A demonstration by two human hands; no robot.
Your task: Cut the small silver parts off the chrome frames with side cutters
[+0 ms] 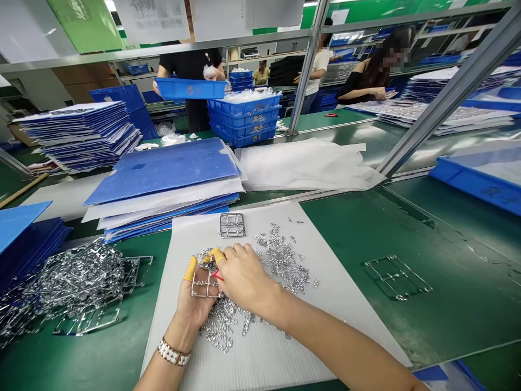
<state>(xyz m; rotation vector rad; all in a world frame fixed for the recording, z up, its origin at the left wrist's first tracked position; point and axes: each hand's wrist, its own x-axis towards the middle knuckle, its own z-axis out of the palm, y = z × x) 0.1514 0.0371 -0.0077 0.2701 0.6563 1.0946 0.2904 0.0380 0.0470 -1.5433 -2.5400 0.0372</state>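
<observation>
My left hand (pixel 195 301), with yellow finger cots on thumb and forefinger, holds a small shiny metal frame (pixel 202 282) over a white corrugated sheet (pixel 325 282). My right hand (pixel 243 277) is closed over a red-handled cutter (pixel 215 271), its tip at the frame's top. Several loose silver parts (pixel 285 260) lie scattered on the sheet around both hands. Another full frame (pixel 232 225) lies at the sheet's far edge.
A heap of empty silver frames (pixel 69 288) sits at left. One empty frame (pixel 396 277) lies on the green table at right. Blue and white sheet stacks (pixel 163 184) and blue crates (pixel 244 119) stand behind. Other people work at far benches. A metal post (pixel 443 92) slants right.
</observation>
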